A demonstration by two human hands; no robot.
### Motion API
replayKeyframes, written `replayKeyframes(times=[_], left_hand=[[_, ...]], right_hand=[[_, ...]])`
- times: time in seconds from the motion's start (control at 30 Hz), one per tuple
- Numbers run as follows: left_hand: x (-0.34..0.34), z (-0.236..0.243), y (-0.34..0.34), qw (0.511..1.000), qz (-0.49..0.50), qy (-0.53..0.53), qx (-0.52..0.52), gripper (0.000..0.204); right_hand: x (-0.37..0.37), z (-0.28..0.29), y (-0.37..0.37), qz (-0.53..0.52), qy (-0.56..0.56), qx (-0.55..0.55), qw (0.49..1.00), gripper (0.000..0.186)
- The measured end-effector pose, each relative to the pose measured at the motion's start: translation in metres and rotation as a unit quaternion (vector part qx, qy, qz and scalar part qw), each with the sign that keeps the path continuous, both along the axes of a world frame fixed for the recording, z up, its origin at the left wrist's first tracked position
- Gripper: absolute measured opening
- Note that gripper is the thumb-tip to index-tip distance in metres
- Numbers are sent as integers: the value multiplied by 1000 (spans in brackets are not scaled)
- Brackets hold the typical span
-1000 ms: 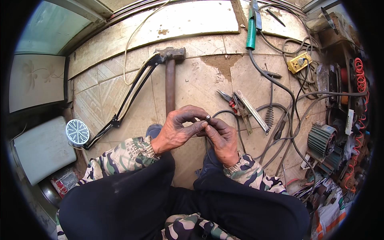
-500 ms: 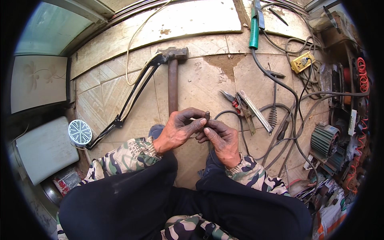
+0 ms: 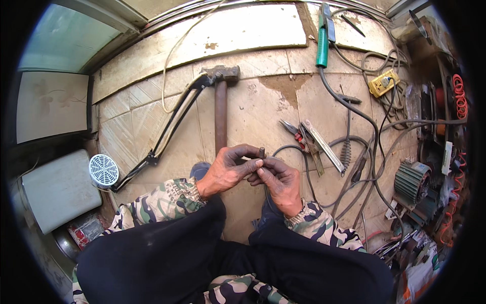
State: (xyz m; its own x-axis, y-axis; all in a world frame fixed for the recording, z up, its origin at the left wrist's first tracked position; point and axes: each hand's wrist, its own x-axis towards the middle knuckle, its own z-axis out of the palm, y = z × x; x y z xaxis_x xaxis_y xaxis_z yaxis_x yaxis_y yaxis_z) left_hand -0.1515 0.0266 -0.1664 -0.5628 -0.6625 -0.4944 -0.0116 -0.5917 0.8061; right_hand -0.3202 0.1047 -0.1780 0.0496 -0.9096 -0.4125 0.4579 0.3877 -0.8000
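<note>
Above my knees my left hand (image 3: 223, 169) and my right hand (image 3: 280, 183) meet, fingertips pinched together. Between them stands a small dark metal rod, perhaps a bolt (image 3: 261, 151), its end poking up above the fingers. Fingers hide its lower part. Just beyond my left hand lies a sledgehammer (image 3: 221, 114) with a brown handle, its head pointing away from me. To the right of my right hand lie red-handled pliers (image 3: 290, 127) and a pale, long metal clamp-like tool (image 3: 322, 144).
A white round lamp (image 3: 104, 171) on a black folding arm (image 3: 177, 119) lies left. At right are a spring-handled chipping hammer (image 3: 346, 149), a green-handled electrode holder (image 3: 322, 48), tangled cables, a yellow socket box (image 3: 383, 83) and a finned motor (image 3: 412, 181). A pale board (image 3: 243, 30) spans the far side.
The small metal rod now shows upright and higher above my fingertips. My hands stay together in nearly the same place; the whole view has shifted slightly.
</note>
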Motion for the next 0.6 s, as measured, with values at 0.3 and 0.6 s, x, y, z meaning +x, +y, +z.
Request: replayKeyframes(times=[0.3,0.6], left_hand=[[56,-37,-43,978,114,-145,-95,26],[114,-80,-65,834,139,-384,-371,32]], right_hand=[[1,-10,10,35,159,41,986,21],[-9,-15,19,81,341,-2,937,18]])
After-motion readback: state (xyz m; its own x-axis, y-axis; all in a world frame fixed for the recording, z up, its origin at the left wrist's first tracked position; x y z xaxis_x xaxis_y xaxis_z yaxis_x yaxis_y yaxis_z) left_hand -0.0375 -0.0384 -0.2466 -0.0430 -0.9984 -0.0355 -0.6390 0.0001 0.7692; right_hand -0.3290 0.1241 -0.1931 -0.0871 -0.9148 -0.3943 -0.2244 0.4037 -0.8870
